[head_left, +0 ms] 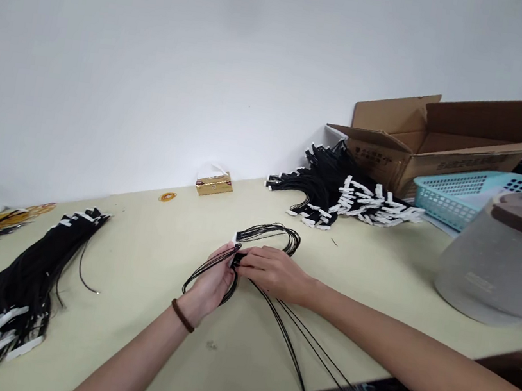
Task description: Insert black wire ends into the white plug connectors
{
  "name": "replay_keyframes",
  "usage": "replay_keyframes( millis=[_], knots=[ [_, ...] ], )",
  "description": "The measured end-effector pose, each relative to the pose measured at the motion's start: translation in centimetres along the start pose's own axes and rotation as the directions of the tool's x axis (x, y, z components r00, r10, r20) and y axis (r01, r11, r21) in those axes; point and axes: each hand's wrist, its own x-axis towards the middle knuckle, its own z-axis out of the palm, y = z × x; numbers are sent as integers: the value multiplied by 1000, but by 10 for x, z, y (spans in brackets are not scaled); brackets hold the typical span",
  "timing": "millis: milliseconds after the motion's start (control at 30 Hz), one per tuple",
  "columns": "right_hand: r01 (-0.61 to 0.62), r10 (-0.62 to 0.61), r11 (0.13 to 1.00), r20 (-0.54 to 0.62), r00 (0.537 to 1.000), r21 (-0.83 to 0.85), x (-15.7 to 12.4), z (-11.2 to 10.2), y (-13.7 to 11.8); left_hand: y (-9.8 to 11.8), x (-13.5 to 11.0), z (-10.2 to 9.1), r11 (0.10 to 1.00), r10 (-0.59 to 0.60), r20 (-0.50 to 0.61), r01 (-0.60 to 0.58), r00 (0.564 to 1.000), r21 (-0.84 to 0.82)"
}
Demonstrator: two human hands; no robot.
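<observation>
- A plain white wall (161, 78) rises behind my pale yellow tabletop (133, 275).
- The black wire harness (292, 244) is between my two hands, in front of me near the middle of the table, the slim wires looped back on themselves.
- My left hand (210, 284) is closed on it, palm turned up, beside a white connector (234, 237) that stands roughly on end; the fingers behind it are partly hidden.
- My right hand (274, 272) comes in from the right, fingertips pinched together on the wires just beside that connector; I cannot tell exactly which strands they hold.
- The connector lies left of my right fingertips, so my left hand is the nearer; one loop bows out rightward beyond my right knuckles, another droops over my left palm, and loose tails run down to the right, past the table edge.
- Farther left lies a long bundle of black harnesses (32, 267).
- Beyond my right hand, toward the wall, a harness pile (327, 172) rests by an open cardboard box (382, 164).
</observation>
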Motion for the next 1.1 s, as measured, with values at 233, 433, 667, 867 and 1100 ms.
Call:
replay_keyframes(
  millis=[233, 433, 667, 867, 1100],
  knots=[
    [-246, 250, 956, -3, 968, 162, -1, 2, -2, -3, 2, -4, 999, 15, 116, -19, 993, 34],
    [-259, 258, 953, 22, 966, 156, -1, 3, -3, -5, 1, -3, 999, 19, 117, -25, 993, 42],
    [-256, 246, 961, 105, 964, 101, 0, 2, -5, -7, 3, -5, 999, 20, 112, -25, 993, 41],
    [-103, 106, 992, 49, 993, -66, -1, 3, -2, -6, 0, -3, 1000, 19, 114, -19, 993, -3],
    [185, -163, 936, 98, 982, -300, 1, -3, 1, -5, -4, 1, 1000, 3, 67, -2, 998, -12]
  ],
)
